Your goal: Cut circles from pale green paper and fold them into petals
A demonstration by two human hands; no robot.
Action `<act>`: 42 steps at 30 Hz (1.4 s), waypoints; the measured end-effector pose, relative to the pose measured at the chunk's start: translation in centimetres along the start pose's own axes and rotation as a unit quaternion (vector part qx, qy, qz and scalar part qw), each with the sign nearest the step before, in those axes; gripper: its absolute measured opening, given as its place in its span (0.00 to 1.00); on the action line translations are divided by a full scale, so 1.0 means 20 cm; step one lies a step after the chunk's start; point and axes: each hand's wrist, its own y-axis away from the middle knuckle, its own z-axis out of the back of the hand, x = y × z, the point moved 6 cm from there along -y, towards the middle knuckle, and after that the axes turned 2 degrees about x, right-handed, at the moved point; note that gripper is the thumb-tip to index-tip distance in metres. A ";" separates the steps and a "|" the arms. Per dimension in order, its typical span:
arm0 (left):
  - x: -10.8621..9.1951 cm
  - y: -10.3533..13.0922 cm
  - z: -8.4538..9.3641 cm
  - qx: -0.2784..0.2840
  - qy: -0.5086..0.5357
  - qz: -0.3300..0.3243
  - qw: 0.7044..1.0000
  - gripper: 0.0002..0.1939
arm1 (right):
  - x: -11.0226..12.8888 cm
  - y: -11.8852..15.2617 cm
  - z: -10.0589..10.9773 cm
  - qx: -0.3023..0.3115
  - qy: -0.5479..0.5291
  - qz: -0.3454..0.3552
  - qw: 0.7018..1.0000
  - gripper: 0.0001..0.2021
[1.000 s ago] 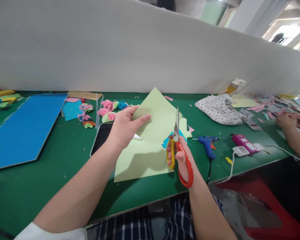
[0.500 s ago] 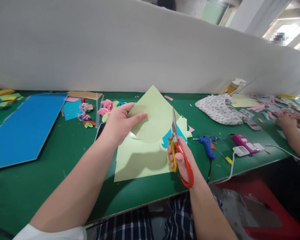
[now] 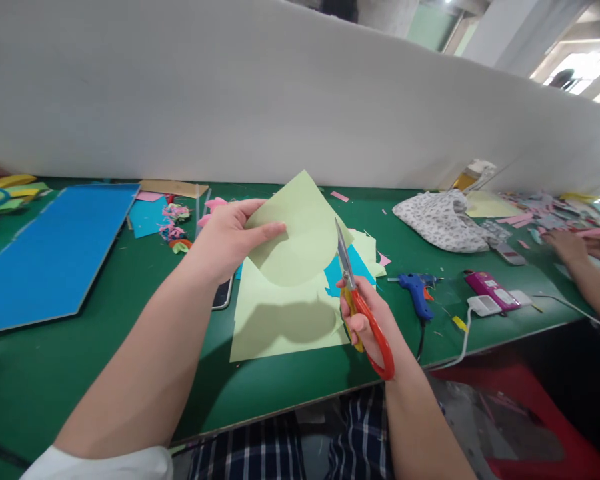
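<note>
Between the thumb and fingers of my left hand [image 3: 233, 240] is a pale green sheet of paper [image 3: 300, 233], pointed at the top and rounded along its lower edge. My right hand [image 3: 373, 313] grips a pair of scissors [image 3: 347, 267] with one red and one yellow handle. The blades point up and lie against the right edge of the held paper. Below, a larger pale green sheet [image 3: 275, 333] rests on the green table. A blue paper scrap [image 3: 357, 267] and light green offcuts lie under the scissors.
A blue board [image 3: 65, 253] lies at left, with pink paper flowers [image 3: 213, 210] and a phone [image 3: 223, 293] nearer. On the right are a blue glue gun [image 3: 417, 290], a patterned cloth [image 3: 440, 220], a purple device [image 3: 490, 288] and a co-worker's hands [image 3: 570, 250] among paper strips.
The scissors have shifted inward along the paper's right edge, and the blades look more closed. My left hand has moved slightly left with the paper, uncovering more of the phone.
</note>
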 end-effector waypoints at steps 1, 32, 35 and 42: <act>0.00 0.00 0.00 0.005 0.002 0.002 1.000 0.17 | 0.00 0.00 0.00 0.000 0.001 -0.003 1.000 0.38; 0.36 0.67 -0.29 -0.254 0.257 0.072 0.930 0.34 | -0.34 0.42 -0.18 -0.048 0.013 0.035 0.998 0.53; 0.40 0.70 -0.30 -0.287 0.259 0.063 0.920 0.33 | -0.35 0.44 -0.18 -0.035 -0.017 0.017 0.999 0.58; 0.41 0.74 -0.32 -0.308 0.229 0.016 0.923 0.27 | -0.29 0.47 -0.18 -0.017 -0.053 -0.005 0.998 0.56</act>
